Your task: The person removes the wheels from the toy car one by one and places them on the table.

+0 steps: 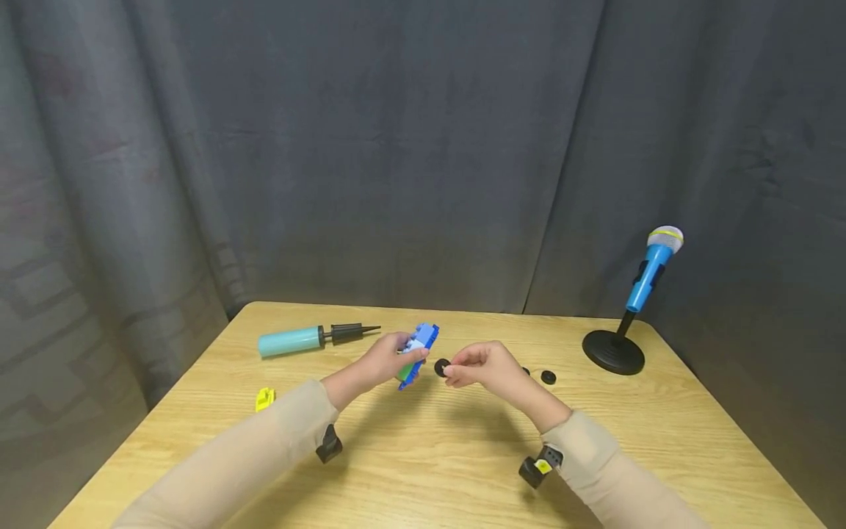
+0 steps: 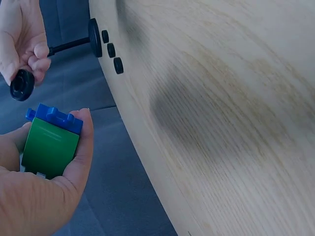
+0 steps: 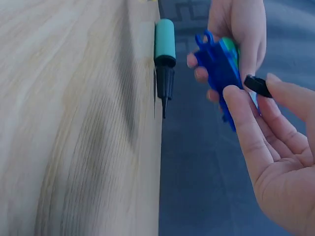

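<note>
My left hand (image 1: 385,361) grips a blue and green toy vehicle body (image 1: 423,337) above the table. In the left wrist view its green part (image 2: 50,146) faces the camera, with blue along one edge. The right wrist view shows its blue underside (image 3: 222,66) and a small loop at one end. My right hand (image 1: 492,369) pinches a black toy wheel (image 1: 440,368) between thumb and fingers, just to the right of the vehicle body. Three more black wheels (image 2: 118,65) lie in a row on the table, partly hidden behind my right hand in the head view.
A teal hand pump (image 1: 291,342) with a black nozzle lies at the back left of the wooden table (image 1: 423,470). Nearer on the left is a small yellow toy piece (image 1: 265,398). A blue microphone (image 1: 651,272) on a round black stand (image 1: 613,353) stands at the back right.
</note>
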